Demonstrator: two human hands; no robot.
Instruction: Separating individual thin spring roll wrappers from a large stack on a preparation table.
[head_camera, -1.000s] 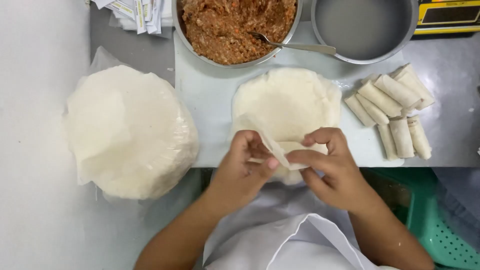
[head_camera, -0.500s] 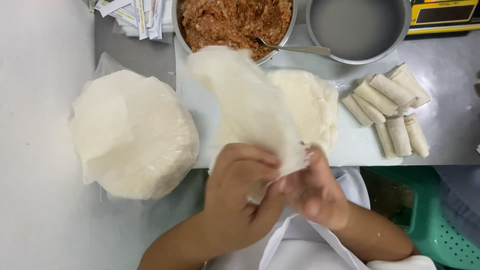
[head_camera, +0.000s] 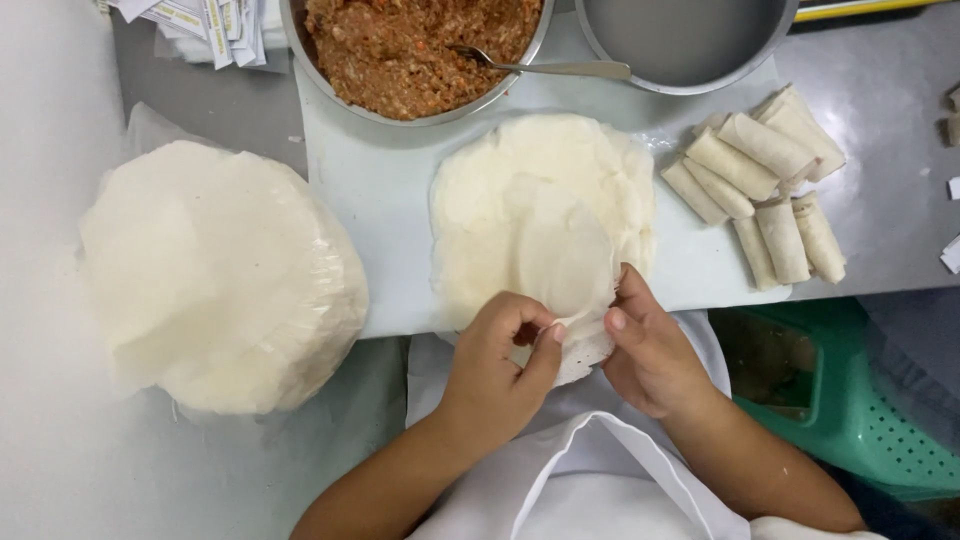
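Note:
A stack of thin round white wrappers (head_camera: 540, 190) lies on a pale cutting board (head_camera: 385, 230). At the stack's near edge my left hand (head_camera: 500, 370) and my right hand (head_camera: 645, 345) pinch the rim of one thin wrapper sheet (head_camera: 565, 265), which is partly folded over the stack. My fingertips sit close together on that rim. A metal bowl of reddish-brown minced filling (head_camera: 420, 45) with a spoon (head_camera: 545, 68) in it stands behind the stack.
A bigger pile of wrappers in clear plastic (head_camera: 215, 270) sits to the left. Several rolled spring rolls (head_camera: 765, 185) lie at the right of the board. An empty metal bowl (head_camera: 685, 40) is at the back right, a green plastic basket (head_camera: 850, 400) below the table edge.
The wrapper sheet that was lifted high in the air has come down and now lies folded on the stack. Both hands have moved back to its near edge.

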